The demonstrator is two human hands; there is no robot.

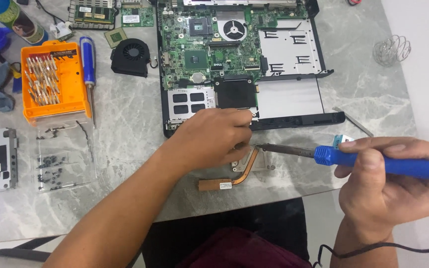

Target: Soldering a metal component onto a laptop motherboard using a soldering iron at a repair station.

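My left hand (214, 139) pinched the copper heatpipe heatsink (242, 168); my right hand (388, 178) gripped the blue-handled soldering iron (373, 161); left of the heatsink, the orange plastic case (55, 82) held silver bits.

The left hand (214, 136) presses down on a copper heat pipe assembly (237, 171) lying on the marble table (125, 129). At its three o'clock, the right hand (388, 183) grips a blue-handled soldering iron (373, 161), tip touching the assembly. At twelve o'clock lies an opened laptop chassis (239, 54) (motherboard exposed). An orange bit case (53, 82) sits at ten o'clock.
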